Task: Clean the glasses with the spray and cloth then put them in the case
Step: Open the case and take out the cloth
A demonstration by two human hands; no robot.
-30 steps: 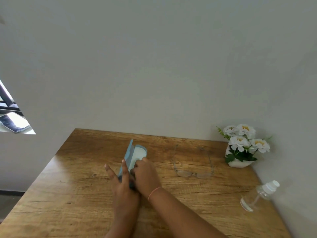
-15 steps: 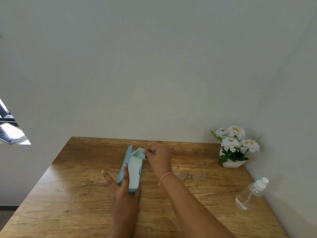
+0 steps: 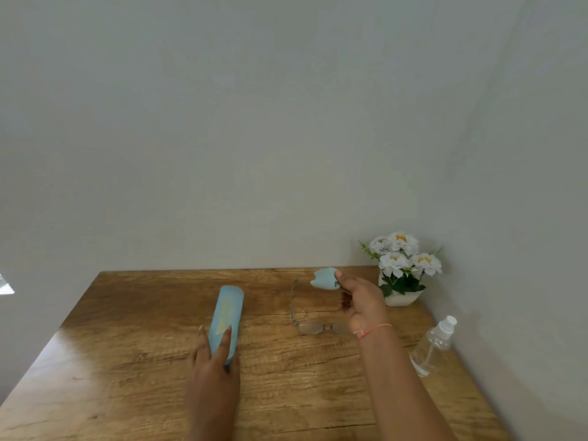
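Observation:
A light blue glasses case (image 3: pixel 227 315) lies closed on the wooden table (image 3: pixel 127 361), pointing away from me. My left hand (image 3: pixel 214 361) rests on its near end with straight fingers along the lid. My right hand (image 3: pixel 359 300) is raised over the table's far right and pinches a small light blue cloth (image 3: pixel 324 278) between thumb and fingers. The thin-framed glasses (image 3: pixel 310 326) lie on the table with arms unfolded, just left of and partly under my right wrist. A clear spray bottle (image 3: pixel 434 345) with a white cap stands at the right edge.
A white pot of white flowers (image 3: pixel 401 268) stands in the far right corner against the wall. The wall runs along the table's back and right sides. Bare wood lies left of the case and in front of me.
My right hand pulled the blue cloth out of the open case and carried it right, over the glasses. The case lid came down under my left hand.

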